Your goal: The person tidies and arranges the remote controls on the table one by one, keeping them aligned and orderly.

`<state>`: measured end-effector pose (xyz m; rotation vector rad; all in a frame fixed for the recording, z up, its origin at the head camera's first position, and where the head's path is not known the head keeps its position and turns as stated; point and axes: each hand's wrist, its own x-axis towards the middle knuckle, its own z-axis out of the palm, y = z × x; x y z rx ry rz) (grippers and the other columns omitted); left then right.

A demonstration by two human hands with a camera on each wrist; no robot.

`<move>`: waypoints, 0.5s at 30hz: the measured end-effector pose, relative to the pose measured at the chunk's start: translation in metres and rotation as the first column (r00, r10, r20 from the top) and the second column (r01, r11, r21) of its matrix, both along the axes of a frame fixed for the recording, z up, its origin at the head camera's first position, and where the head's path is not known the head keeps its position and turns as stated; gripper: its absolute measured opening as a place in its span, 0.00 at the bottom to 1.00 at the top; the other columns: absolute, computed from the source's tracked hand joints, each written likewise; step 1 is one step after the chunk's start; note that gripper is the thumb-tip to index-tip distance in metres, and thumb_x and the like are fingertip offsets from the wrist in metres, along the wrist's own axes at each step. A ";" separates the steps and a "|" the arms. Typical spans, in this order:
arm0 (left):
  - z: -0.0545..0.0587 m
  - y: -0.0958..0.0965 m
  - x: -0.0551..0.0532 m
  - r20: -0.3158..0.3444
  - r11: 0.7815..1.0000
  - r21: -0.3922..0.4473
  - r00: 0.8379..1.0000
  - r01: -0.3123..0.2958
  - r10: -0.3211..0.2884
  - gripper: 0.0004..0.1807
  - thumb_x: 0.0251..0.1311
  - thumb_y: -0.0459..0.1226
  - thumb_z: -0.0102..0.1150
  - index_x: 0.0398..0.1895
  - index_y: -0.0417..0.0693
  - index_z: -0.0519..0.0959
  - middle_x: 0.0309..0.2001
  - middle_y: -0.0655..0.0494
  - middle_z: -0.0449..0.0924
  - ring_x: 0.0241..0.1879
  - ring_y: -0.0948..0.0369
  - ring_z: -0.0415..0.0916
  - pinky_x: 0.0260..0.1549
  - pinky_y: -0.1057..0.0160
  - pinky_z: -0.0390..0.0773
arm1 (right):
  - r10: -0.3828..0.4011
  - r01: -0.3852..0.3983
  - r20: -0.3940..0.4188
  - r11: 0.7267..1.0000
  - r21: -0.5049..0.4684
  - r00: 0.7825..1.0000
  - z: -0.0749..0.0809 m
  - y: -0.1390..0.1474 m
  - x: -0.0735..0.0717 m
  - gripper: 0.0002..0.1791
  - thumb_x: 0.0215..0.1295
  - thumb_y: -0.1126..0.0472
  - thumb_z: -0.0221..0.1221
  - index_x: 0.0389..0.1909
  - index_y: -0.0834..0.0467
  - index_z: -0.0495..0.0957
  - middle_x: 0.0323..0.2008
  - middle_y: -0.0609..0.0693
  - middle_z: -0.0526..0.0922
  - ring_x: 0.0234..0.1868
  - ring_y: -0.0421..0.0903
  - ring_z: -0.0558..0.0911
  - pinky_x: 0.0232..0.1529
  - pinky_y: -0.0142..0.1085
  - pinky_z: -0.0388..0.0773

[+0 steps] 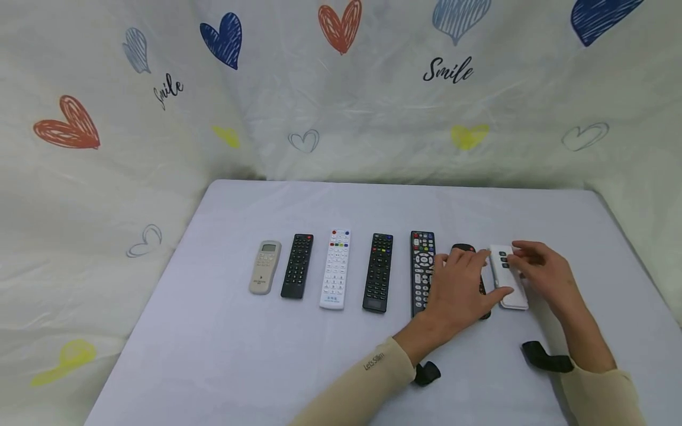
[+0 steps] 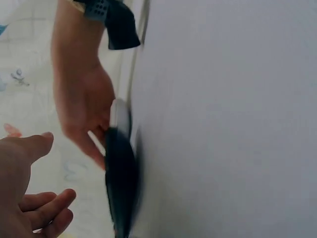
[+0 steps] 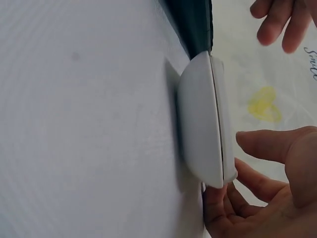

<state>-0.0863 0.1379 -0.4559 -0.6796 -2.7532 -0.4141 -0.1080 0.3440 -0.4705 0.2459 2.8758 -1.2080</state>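
Note:
In the head view, my left hand (image 1: pixel 459 289) is over a black remote control (image 1: pixel 462 247) with rounded ends, covering most of it. Its thumb and fingers are spread, and the left wrist view shows the fingers apart from the dark remote. At the far right of the row lies a white remote control (image 1: pixel 514 297) with a few dark buttons. My right hand (image 1: pixel 549 278) is at its far end. In the right wrist view, its fingertips (image 3: pixel 215 196) touch the end of the white remote, while the thumb (image 3: pixel 262 144) stands apart from its button side.
Left of my hands, a large black remote (image 1: pixel 417 266), a black one (image 1: pixel 378 275), a white one (image 1: pixel 335 272), a small black one (image 1: pixel 297 266) and a beige one (image 1: pixel 264 266) lie in a row on the white table (image 1: pixel 240 367). A patterned cloth (image 1: pixel 373 106) hangs behind.

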 end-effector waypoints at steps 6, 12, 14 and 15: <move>0.010 -0.031 -0.005 -0.037 1.000 0.007 0.999 -0.004 0.004 0.35 0.66 0.69 0.54 0.69 0.63 0.75 0.59 0.71 0.82 0.61 0.68 0.73 0.60 0.60 0.70 | -0.020 0.020 -0.019 0.999 0.033 1.000 0.008 -0.009 0.002 0.32 0.79 0.50 0.54 0.73 0.67 0.68 0.66 0.73 0.71 0.58 0.56 0.76 0.48 0.40 0.81; 0.012 -0.056 -0.011 -0.034 1.000 0.014 0.999 -0.021 0.022 0.36 0.67 0.69 0.54 0.70 0.61 0.74 0.61 0.69 0.82 0.62 0.66 0.72 0.61 0.58 0.70 | -0.024 0.027 -0.057 0.999 0.046 0.998 0.019 -0.024 0.002 0.31 0.81 0.52 0.53 0.74 0.67 0.66 0.71 0.74 0.65 0.69 0.72 0.69 0.62 0.69 0.71; 0.012 -0.062 -0.013 -0.036 0.999 0.019 0.999 -0.031 0.032 0.36 0.67 0.69 0.54 0.70 0.61 0.75 0.62 0.68 0.82 0.63 0.66 0.73 0.63 0.57 0.72 | -0.027 0.030 -0.063 0.998 0.050 0.998 0.022 -0.027 0.002 0.32 0.80 0.51 0.53 0.75 0.66 0.65 0.72 0.74 0.63 0.68 0.74 0.70 0.61 0.69 0.72; 0.011 -0.065 -0.014 -0.034 0.999 0.019 0.999 -0.039 0.040 0.36 0.67 0.69 0.54 0.70 0.61 0.74 0.62 0.68 0.81 0.64 0.65 0.73 0.64 0.56 0.72 | -0.028 0.031 -0.065 0.998 0.048 0.998 0.023 -0.030 0.003 0.32 0.80 0.50 0.54 0.76 0.64 0.65 0.73 0.74 0.63 0.67 0.75 0.70 0.60 0.70 0.72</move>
